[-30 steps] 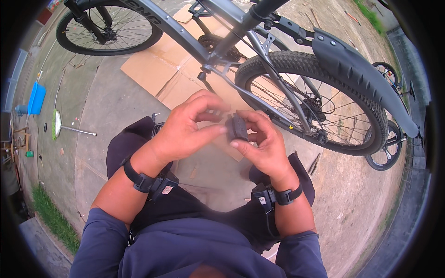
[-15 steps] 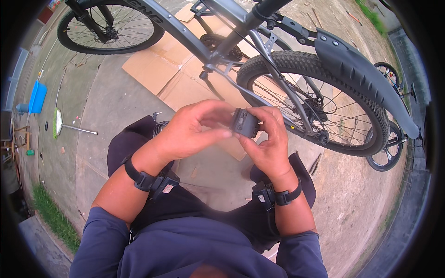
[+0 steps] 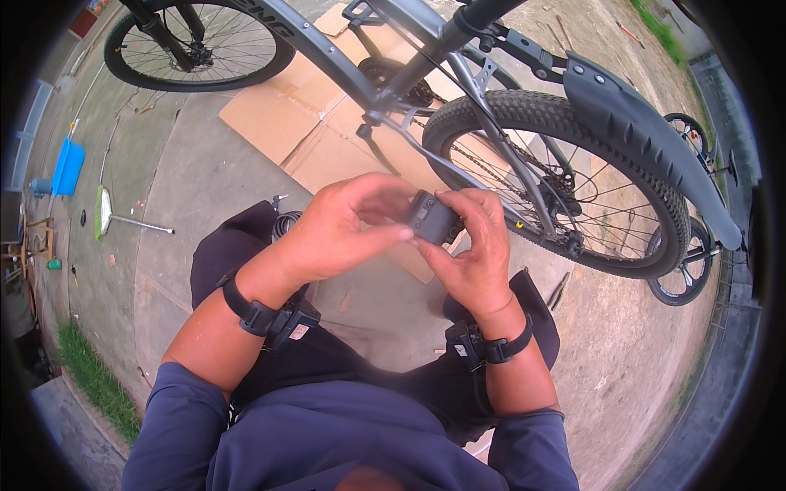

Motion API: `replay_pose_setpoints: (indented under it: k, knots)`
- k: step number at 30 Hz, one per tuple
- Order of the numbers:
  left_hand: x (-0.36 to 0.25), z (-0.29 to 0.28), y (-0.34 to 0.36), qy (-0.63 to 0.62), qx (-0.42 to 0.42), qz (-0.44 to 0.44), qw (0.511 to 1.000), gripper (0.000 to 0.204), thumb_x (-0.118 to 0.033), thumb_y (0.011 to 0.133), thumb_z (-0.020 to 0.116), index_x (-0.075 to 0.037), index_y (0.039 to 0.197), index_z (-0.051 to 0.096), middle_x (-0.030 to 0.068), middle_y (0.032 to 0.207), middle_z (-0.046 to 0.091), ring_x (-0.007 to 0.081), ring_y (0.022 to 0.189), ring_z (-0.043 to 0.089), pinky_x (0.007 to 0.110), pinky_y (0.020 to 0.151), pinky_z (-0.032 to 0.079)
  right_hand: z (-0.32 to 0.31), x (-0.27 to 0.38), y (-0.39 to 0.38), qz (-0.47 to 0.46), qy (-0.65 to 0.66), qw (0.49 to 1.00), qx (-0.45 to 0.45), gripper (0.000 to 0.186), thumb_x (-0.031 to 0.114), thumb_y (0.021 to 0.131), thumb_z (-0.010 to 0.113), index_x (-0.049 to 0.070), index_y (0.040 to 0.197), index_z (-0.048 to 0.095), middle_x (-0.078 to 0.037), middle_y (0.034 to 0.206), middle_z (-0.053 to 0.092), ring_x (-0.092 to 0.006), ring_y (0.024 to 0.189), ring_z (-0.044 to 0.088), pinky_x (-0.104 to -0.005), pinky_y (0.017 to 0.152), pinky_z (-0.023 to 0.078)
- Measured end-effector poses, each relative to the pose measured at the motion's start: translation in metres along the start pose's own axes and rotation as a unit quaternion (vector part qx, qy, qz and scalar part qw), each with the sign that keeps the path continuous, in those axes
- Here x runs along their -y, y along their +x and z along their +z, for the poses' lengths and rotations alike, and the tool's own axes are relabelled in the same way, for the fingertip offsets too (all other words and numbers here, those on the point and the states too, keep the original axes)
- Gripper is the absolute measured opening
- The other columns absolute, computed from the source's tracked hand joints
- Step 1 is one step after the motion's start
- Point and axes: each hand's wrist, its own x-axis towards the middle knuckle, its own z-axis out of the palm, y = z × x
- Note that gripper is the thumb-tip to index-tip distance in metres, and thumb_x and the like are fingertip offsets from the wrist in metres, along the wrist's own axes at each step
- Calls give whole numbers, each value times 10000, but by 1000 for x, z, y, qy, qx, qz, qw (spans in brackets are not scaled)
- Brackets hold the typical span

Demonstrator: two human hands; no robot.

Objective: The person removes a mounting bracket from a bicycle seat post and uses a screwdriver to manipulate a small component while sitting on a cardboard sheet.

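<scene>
A small dark grey block-shaped part [image 3: 432,218], with what look like screw heads or holes on its face, is held up in front of my body; its exact kind I cannot tell. My right hand [image 3: 473,245] grips it from the right, thumb below and fingers over the far side. From the left, my left hand [image 3: 332,229] curls around it, thumb tip at its lower left edge and fingertips partly hidden behind it. Beyond my hands stands a grey bicycle [image 3: 393,86], its knobbly rear tyre [image 3: 524,102] to the right.
Flattened cardboard [image 3: 278,123] lies under the bicycle. A black coiled cable [image 3: 285,225] is by my left knee. Farther left are a broom [image 3: 102,214] and a blue dustpan [image 3: 69,168]. Another bicycle's wheel [image 3: 684,262] shows at the far right, near a wall.
The view has shifted very slightly, so the bicycle sits a little farther right. Both hands keep the same hold on the dark part, which has barely moved.
</scene>
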Motion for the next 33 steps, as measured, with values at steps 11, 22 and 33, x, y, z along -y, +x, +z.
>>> replay_pose_setpoints:
  k: [11,22,33]
  knots:
    - [1,2,-1,51,-15,17,998,435,-49,914,747,-6,1317,588,54,1117,672,113,1021,643,283,918,527,8,-5,-10,58,71,995,28,611,87,730,869,68,1275,592,-130,1198,624,-280,959,673,-352,776,570]
    - [-24,-56,-7,-18,-147,51,988,365,-166,989,666,7,1300,584,109,1090,709,206,992,709,294,803,553,18,-16,-11,247,363,894,87,528,163,906,746,42,1371,527,-111,1259,625,-234,1150,630,-356,910,548]
    - [12,-270,-128,188,-387,-124,894,374,-239,995,662,-12,1288,610,66,1102,693,163,967,689,298,827,532,44,-12,6,328,459,814,141,670,312,921,739,18,1453,456,-159,1337,582,-299,1241,593,-408,928,555]
